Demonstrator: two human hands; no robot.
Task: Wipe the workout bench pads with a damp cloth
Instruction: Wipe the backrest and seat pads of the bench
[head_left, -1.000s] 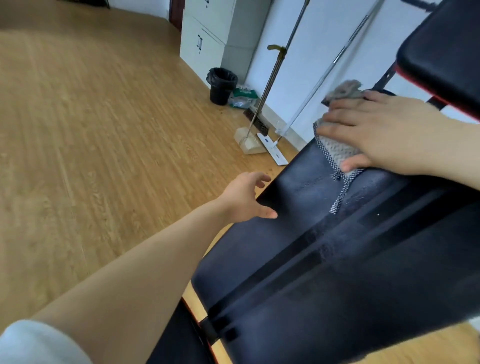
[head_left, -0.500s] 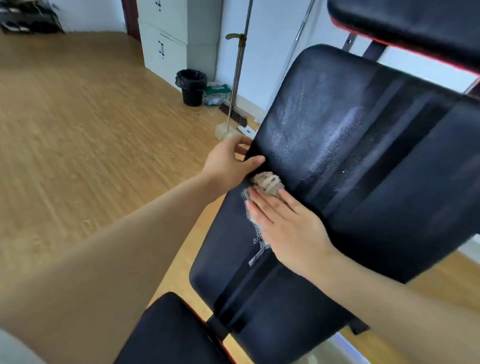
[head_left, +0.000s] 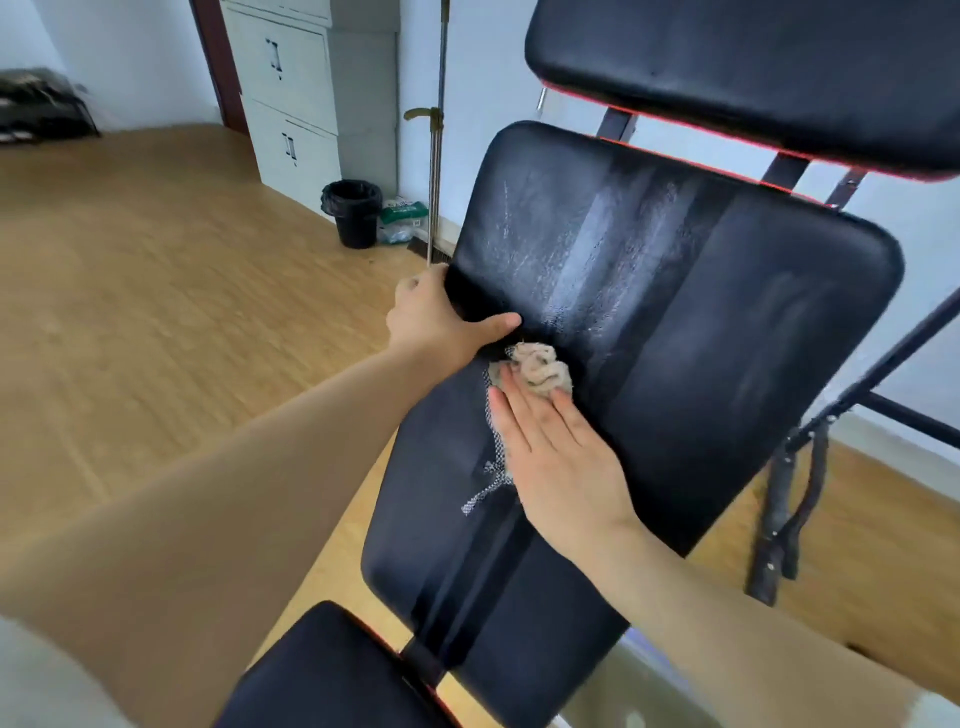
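Black vinyl back pad (head_left: 701, 364) carries the crumpled beige cloth (head_left: 540, 369) near its left edge — the right hand (head_left: 561, 462) presses it with flat fingers, the left hand (head_left: 441, 317) grips the pad's edge. Advice: press evenly, in long overlapping strokes toward the whitish streaks (head_left: 587, 260) above.

crumpled grey cloth (head_left: 540, 370) on black back pad (head_left: 675, 332)

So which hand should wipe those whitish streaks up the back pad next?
The right hand: it presses the cloth just below the streaks, while the left hand grips the edge of the back pad.
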